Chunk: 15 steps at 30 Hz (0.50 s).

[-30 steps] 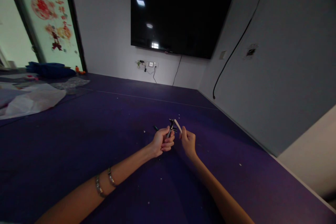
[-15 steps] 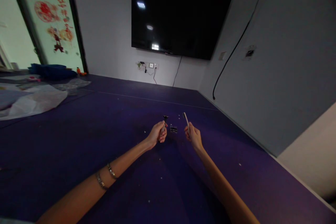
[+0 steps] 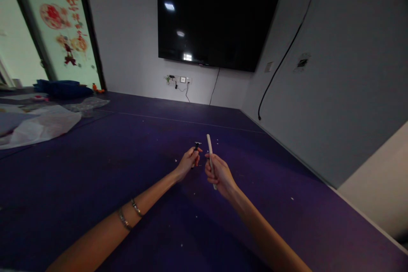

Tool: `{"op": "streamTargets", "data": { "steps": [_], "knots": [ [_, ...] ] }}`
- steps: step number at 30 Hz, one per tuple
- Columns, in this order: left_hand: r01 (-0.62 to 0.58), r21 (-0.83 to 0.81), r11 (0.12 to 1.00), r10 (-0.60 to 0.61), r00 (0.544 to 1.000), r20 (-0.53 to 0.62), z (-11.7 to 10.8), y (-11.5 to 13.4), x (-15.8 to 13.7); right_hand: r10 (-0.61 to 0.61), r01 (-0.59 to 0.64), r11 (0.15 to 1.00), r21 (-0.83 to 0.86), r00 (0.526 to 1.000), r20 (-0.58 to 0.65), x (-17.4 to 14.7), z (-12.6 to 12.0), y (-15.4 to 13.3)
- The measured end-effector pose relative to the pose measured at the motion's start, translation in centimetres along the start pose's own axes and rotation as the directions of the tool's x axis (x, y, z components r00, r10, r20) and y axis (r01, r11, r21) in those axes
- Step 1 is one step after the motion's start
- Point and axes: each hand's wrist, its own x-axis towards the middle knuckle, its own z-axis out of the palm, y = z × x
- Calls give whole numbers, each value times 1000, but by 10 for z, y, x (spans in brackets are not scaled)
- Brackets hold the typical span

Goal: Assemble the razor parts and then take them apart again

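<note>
Head view: white stick (image 3: 209, 148) gripped in the right hand (image 3: 218, 174), fingers wrapped round its lower half; upper end points up and away, lower end shows just below the palm. Left hand (image 3: 188, 163) pinches a small dark tool (image 3: 196, 146), its black head sticking up above the fingertips; too small and dim to identify further. Both hands held just above the purple mat (image 3: 95, 178), close together but not touching, stick and tool side by side with a narrow gap. Two bracelets (image 3: 129, 213) on the left forearm. White specks scattered over the mat around the hands. Farther out: crumpled white sheet (image 3: 38, 124) at far left, blue bundle (image 3: 60, 88) by the glass door, black screen (image 3: 216, 23) on the far wall, wall socket (image 3: 180, 79) beneath it.
</note>
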Motion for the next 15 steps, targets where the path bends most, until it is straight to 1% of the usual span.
{"op": "streamTargets", "data": {
  "steps": [2, 5, 10, 12, 13, 15],
  "knots": [
    [-8, 14, 1000, 7, 1000, 17, 2, 2, -2, 19, -20, 999, 27, 999, 42, -6, 13, -3],
    [5, 19, 1000, -5, 1000, -13, 5, 5, -5, 79, -83, 995, 56, 994, 77, -14, 25, -1],
    [-22, 15, 1000, 22, 1000, 5, 9, 8, -7, 153, -155, 983, 94, 988, 22, -33, 34, 21],
    [-32, 26, 999, 32, 999, 2, 10, 9, -8, 179, -178, 979, 103, 984, -3, -39, 38, 25],
    [-36, 31, 999, 36, 999, -4, 10, 9, -8, 176, -174, 979, 111, 984, -10, -40, 40, 24],
    [-40, 46, 998, 40, 999, -8, 12, 9, -10, 128, -124, 984, 131, 992, -22, -38, 42, 17]
  ]
}}
